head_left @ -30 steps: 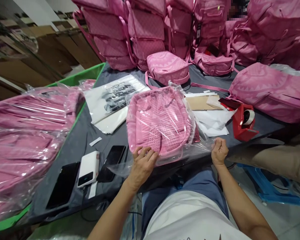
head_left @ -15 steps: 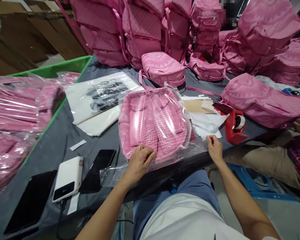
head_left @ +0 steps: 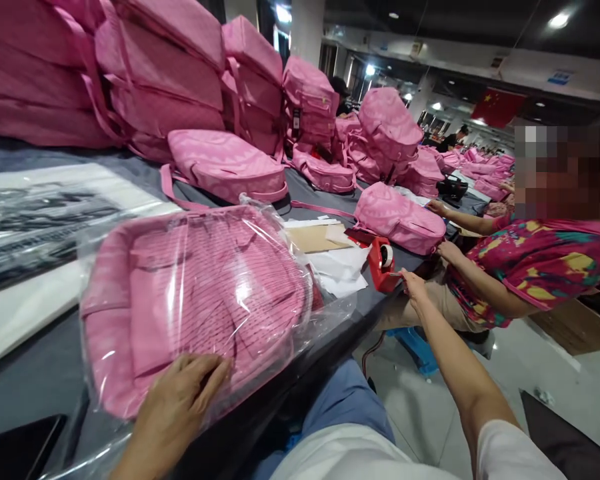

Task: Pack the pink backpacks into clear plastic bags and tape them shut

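Note:
A pink backpack (head_left: 200, 287) lies flat on the table inside a clear plastic bag (head_left: 330, 313). Across its near edge rests my left hand (head_left: 185, 390), fingers curled and closed on the bag's plastic. My right hand (head_left: 414, 288) is stretched out to the front tip of a red tape dispenser (head_left: 381, 265). Its fingertips are pinched at the cutter, on the end of the tape; the tape itself is too thin to see clearly. A white tape roll (head_left: 387, 256) sits in the dispenser.
White paper (head_left: 337, 270) and brown card (head_left: 313, 237) lie beside the bagged backpack. Pink backpacks (head_left: 165, 73) are stacked along the back. At right a co-worker (head_left: 545, 267) handles another pink backpack (head_left: 400, 219). Printed plastic bags (head_left: 30, 227) and a black phone (head_left: 20, 447) are at left.
My right hand has left the bag's near right edge and reached right to the tape dispenser. My left hand stays on the bag. The view has swung right, bringing the co-worker into sight.

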`<state>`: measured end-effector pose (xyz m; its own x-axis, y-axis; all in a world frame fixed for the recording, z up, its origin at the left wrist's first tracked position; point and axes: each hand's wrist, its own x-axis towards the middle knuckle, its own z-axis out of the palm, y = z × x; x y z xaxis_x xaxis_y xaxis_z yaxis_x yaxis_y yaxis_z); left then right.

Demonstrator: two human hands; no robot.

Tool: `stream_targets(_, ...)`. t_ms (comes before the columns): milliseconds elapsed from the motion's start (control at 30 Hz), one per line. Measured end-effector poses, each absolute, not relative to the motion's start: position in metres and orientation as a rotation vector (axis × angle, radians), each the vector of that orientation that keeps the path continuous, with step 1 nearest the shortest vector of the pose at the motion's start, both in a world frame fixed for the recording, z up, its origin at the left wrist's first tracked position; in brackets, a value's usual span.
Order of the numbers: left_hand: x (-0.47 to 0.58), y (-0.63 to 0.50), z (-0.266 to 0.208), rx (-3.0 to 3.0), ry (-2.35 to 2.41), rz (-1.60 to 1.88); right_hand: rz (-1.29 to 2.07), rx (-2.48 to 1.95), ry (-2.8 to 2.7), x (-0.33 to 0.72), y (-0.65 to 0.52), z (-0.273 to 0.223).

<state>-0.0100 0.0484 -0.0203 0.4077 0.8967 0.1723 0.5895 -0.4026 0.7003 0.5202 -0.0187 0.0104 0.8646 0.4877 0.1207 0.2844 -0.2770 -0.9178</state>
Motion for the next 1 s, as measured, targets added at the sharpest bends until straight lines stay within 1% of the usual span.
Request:
stream_targets(233, -0.010, 0.052, -0.024, 2.142, 1.240, 0.742, 0.237, -1.875, -0.562, 0.521, 0.015, 0.018)
stream_targets(333, -0.008, 0.051, -0.019, 2.101, 1.261, 0.739, 0.204, -1.868, -0.572, 0.518, 0.002, 0.023)
stream_targets(433, -0.008, 0.051, -0.012, 2.081, 1.268, 0.708, 0.219, -1.821, -0.558, 0.504, -0.022, 0.017)
stream_targets(533, -0.007, 0.050, -0.003, 2.088, 1.270, 0.627, 0.365, -1.761, -0.505, 0.481, -0.034, 0.005)
stream_targets(633, -0.003, 0.045, 0.009, 2.101, 1.299, 0.586, 0.617, -1.677, -0.505, 0.450, -0.028, -0.001)
stream_targets(700, 0.000, 0.040, 0.017, 2.103, 1.297, 0.586, 0.803, -1.610, -0.555, 0.425, -0.022, 0.005)
stream_targets(800, 0.006, 0.036, 0.023, 2.097, 1.287, 0.589, 1.070, -1.335, -0.763, 0.386, -0.016, 0.028)
stream_targets(867, 0.008, 0.038, 0.022, 2.085, 1.303, 0.592, 1.148, -1.113, -1.033, 0.362, -0.011, 0.050)
stream_targets(933, 0.008, 0.041, 0.020, 2.070, 1.320, 0.592, 1.157, -1.010, -1.461, 0.336, -0.001, 0.073)
stream_targets(1000, 0.007, 0.042, 0.017, 2.069, 1.322, 0.591, 1.116, -0.972, -2.003, 0.307, 0.016, 0.090)
